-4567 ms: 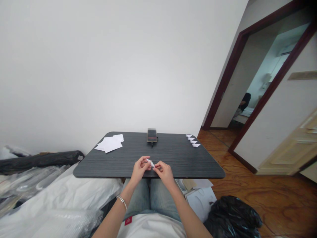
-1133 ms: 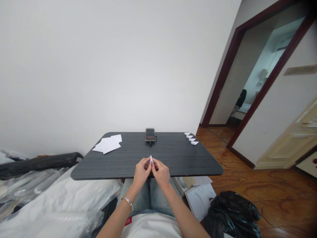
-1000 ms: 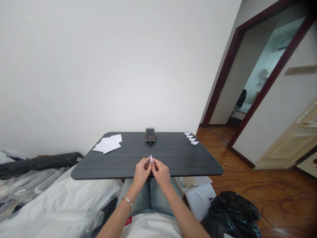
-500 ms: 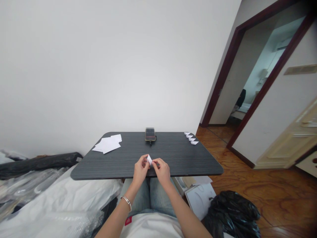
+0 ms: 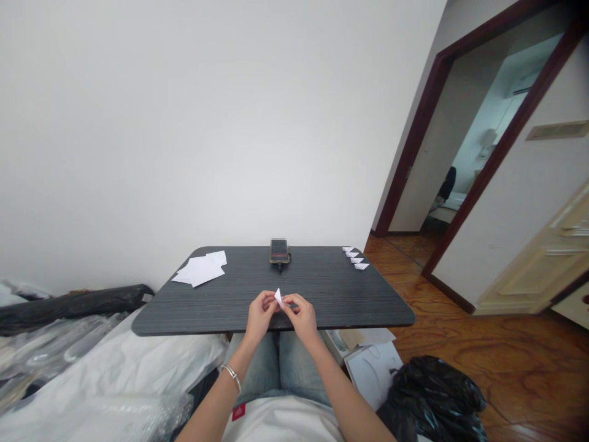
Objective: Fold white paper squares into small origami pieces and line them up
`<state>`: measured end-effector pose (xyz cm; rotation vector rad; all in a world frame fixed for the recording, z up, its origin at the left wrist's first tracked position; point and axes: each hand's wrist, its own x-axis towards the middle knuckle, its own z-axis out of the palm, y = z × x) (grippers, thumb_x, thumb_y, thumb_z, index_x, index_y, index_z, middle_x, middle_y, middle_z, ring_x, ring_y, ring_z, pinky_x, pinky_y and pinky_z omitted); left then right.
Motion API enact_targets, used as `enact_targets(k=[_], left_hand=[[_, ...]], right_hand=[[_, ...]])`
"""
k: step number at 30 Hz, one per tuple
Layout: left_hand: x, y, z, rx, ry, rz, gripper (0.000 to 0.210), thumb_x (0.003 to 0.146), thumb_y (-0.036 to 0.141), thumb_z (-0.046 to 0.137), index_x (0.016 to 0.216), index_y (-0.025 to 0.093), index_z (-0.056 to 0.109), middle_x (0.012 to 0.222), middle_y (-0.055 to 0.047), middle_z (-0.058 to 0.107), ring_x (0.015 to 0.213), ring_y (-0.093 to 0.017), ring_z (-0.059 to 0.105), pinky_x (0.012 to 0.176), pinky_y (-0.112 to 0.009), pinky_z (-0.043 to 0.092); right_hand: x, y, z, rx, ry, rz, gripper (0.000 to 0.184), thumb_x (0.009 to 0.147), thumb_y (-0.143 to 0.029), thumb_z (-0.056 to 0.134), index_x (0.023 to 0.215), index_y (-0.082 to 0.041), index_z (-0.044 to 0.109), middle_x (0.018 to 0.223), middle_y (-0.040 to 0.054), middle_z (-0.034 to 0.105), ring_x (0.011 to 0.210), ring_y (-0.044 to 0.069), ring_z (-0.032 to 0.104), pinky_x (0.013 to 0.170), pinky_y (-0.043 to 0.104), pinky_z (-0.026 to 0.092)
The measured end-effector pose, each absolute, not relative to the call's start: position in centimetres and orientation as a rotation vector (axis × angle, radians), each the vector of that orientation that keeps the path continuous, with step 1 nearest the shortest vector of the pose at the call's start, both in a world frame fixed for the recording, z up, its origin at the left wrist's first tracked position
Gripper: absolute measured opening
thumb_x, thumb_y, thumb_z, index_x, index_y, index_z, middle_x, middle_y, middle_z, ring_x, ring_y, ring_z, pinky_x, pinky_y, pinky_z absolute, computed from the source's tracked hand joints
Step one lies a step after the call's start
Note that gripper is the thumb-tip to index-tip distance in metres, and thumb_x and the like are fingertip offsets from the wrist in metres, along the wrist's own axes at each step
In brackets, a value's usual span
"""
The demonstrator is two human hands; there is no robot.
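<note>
A small folded piece of white paper [image 5: 278, 298] is pinched between my left hand [image 5: 259, 316] and my right hand [image 5: 301, 316], just above the near edge of the dark table [image 5: 322, 288]. Both hands hold it by the fingertips, with a pointed corner sticking up. A loose stack of white paper sheets [image 5: 200, 268] lies at the table's far left. Several small folded white paper pieces [image 5: 355, 258] sit in a row at the far right corner.
A phone [image 5: 279, 251] stands at the table's far middle edge. White plastic wrapping [image 5: 105, 374] and a dark roll [image 5: 69, 304] lie to the left. A black bag [image 5: 437, 393] and white boards [image 5: 372, 368] sit on the wooden floor at right, near an open doorway [image 5: 464, 178].
The paper went from stretched sideways between my hands to a small upright point. My hands closed together, then parted slightly, turning the piece.
</note>
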<state>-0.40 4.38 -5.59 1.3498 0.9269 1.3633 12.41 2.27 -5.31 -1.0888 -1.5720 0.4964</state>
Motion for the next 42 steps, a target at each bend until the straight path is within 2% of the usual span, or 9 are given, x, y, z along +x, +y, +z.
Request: enact_targets(k=[7, 11, 16, 20, 26, 32, 36, 40, 42], left_hand=[[-0.9, 4.1, -5.1, 1.275, 0.863, 1.359, 0.037, 0.074, 0.035, 0.055, 0.104, 0.014, 0.054, 0.092, -0.008, 0.063, 0.075, -0.016, 0.062, 0.062, -0.027, 0.053], [-0.9, 4.2, -5.2, 1.305, 0.888, 1.302, 0.037, 0.069, 0.039, 0.061, 0.095, 0.012, 0.059, 0.082, -0.006, 0.065, 0.073, -0.017, 0.061, 0.06, -0.026, 0.053], [-0.9, 4.3, -5.2, 1.302, 0.883, 1.293, 0.034, 0.068, 0.038, 0.063, 0.089, 0.012, 0.063, 0.078, -0.005, 0.067, 0.067, -0.016, 0.062, 0.06, -0.027, 0.053], [-0.9, 4.2, -4.9, 1.308, 0.89, 1.301, 0.034, 0.071, 0.038, 0.06, 0.09, 0.011, 0.064, 0.08, -0.007, 0.067, 0.067, -0.016, 0.061, 0.059, -0.026, 0.052], [-1.0, 4.0, -5.0, 1.306, 0.898, 1.355, 0.036, 0.074, 0.037, 0.056, 0.101, 0.013, 0.059, 0.081, -0.006, 0.064, 0.064, -0.013, 0.06, 0.055, -0.022, 0.05], [-1.1, 4.0, -5.0, 1.334, 0.897, 1.338, 0.038, 0.071, 0.035, 0.06, 0.103, 0.014, 0.057, 0.086, -0.005, 0.061, 0.069, -0.014, 0.06, 0.056, -0.022, 0.05], [-1.3, 3.9, -4.8, 1.382, 0.883, 1.323, 0.039, 0.072, 0.033, 0.06, 0.106, 0.016, 0.057, 0.094, -0.008, 0.061, 0.076, -0.016, 0.059, 0.059, -0.024, 0.05], [-1.5, 3.7, -4.8, 1.608, 0.874, 1.305, 0.029, 0.068, 0.029, 0.064, 0.095, 0.016, 0.065, 0.106, -0.011, 0.058, 0.088, -0.02, 0.057, 0.063, -0.025, 0.049], [-1.5, 3.8, -5.0, 1.686, 0.888, 1.284, 0.022, 0.068, 0.028, 0.065, 0.087, 0.016, 0.068, 0.101, -0.01, 0.06, 0.09, -0.021, 0.056, 0.063, -0.025, 0.049]], right_hand=[[12.2, 1.9, -6.0, -1.116, -1.583, 0.301, 0.019, 0.079, -0.015, 0.047, 0.079, -0.022, 0.064, 0.093, 0.0049, 0.058, 0.086, 0.017, 0.057, 0.067, 0.025, 0.048], [12.2, 2.0, -6.3, -1.099, -1.623, 0.238, 0.022, 0.08, -0.015, 0.045, 0.078, -0.023, 0.065, 0.094, 0.0046, 0.059, 0.085, 0.016, 0.058, 0.072, 0.026, 0.047], [12.2, 1.9, -6.3, -1.123, -1.646, 0.284, 0.012, 0.079, -0.022, 0.051, 0.078, -0.022, 0.064, 0.088, 0.0034, 0.061, 0.078, 0.016, 0.059, 0.066, 0.024, 0.047], [12.3, 1.9, -6.1, -1.118, -1.59, 0.328, 0.014, 0.08, -0.027, 0.051, 0.074, -0.02, 0.062, 0.079, 0.0031, 0.063, 0.073, 0.016, 0.059, 0.064, 0.024, 0.047], [12.8, 2.6, -6.1, -1.084, -1.402, 0.628, 0.023, 0.08, -0.035, 0.049, 0.071, -0.016, 0.06, 0.067, 0.0041, 0.065, 0.063, 0.017, 0.062, 0.056, 0.025, 0.048], [13.6, 3.5, -5.7, -0.944, -1.196, 1.057, 0.025, 0.065, -0.039, 0.063, 0.071, -0.017, 0.054, 0.058, 0.002, 0.065, 0.05, 0.016, 0.061, 0.043, 0.022, 0.044], [13.9, 3.7, -5.3, -0.897, -1.145, 1.196, 0.027, 0.061, -0.034, 0.067, 0.076, -0.017, 0.053, 0.053, -0.0029, 0.062, 0.043, 0.011, 0.056, 0.043, 0.02, 0.041], [13.9, 3.9, -5.3, -0.89, -1.155, 1.256, 0.022, 0.06, -0.03, 0.067, 0.073, -0.017, 0.055, 0.05, -0.0039, 0.061, 0.04, 0.009, 0.052, 0.042, 0.018, 0.039], [13.8, 4.1, -5.4, -0.899, -1.168, 1.262, 0.02, 0.06, -0.029, 0.067, 0.07, -0.016, 0.057, 0.05, -0.0032, 0.06, 0.039, 0.008, 0.05, 0.041, 0.018, 0.038]])
